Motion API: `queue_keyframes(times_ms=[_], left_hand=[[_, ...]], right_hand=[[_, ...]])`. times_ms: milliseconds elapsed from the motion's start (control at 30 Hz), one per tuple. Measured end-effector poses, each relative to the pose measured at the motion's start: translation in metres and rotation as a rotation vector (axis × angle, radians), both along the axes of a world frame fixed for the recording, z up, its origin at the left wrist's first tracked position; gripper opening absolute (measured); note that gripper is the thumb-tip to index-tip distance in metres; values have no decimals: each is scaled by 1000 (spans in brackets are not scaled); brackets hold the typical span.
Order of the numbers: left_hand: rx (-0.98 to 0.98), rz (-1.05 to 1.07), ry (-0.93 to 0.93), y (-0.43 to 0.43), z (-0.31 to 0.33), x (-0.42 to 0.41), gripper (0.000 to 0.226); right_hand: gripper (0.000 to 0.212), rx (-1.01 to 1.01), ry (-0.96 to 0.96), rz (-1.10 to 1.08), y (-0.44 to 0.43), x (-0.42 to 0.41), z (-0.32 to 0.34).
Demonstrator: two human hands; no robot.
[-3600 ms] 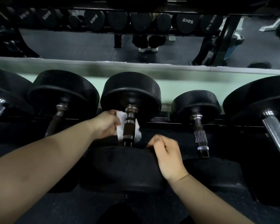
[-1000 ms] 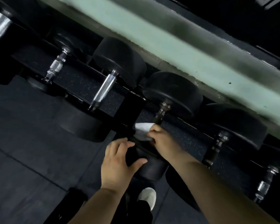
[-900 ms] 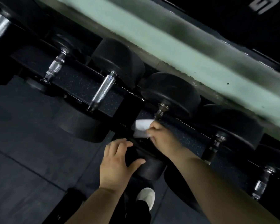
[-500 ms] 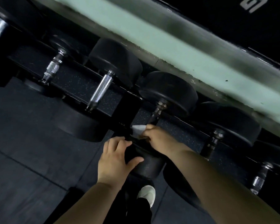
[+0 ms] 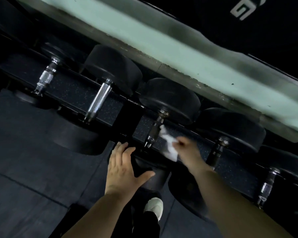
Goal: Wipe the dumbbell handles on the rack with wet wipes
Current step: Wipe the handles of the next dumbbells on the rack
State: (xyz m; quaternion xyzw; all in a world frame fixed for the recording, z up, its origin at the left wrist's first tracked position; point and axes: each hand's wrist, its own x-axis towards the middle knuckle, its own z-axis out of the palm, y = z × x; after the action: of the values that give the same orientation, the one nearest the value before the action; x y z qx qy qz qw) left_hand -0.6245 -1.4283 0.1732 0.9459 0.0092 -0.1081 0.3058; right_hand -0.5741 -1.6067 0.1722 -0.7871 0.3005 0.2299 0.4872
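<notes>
Dark floor lies under the rack. My left hand rests flat on the near dumbbell head, fingers straight, thumb spread. My right hand pinches the wet wipe just beside the handle. I'd wrap it round and stroke lengthwise, since the handle's long axis runs from me toward the wall.

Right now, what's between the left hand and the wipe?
Head view: the dark dumbbell handle, between left hand and the wipe the right hand holds.
</notes>
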Motion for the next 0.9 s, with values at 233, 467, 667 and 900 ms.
queue_keyframes(times_ms=[233,467,667,900], left_hand=[[75,-61,-104,2,-7,3,70],[83,-92,-82,4,-9,3,69],[100,-96,-63,4,-8,4,68],[120,-110,-70,5,-9,4,68]], right_hand=[[15,441,-11,-399,23,31,-8],[13,295,112,-9,37,7,-14],[23,361,-8,-256,27,34,-10],[7,319,74,-257,37,20,-14]])
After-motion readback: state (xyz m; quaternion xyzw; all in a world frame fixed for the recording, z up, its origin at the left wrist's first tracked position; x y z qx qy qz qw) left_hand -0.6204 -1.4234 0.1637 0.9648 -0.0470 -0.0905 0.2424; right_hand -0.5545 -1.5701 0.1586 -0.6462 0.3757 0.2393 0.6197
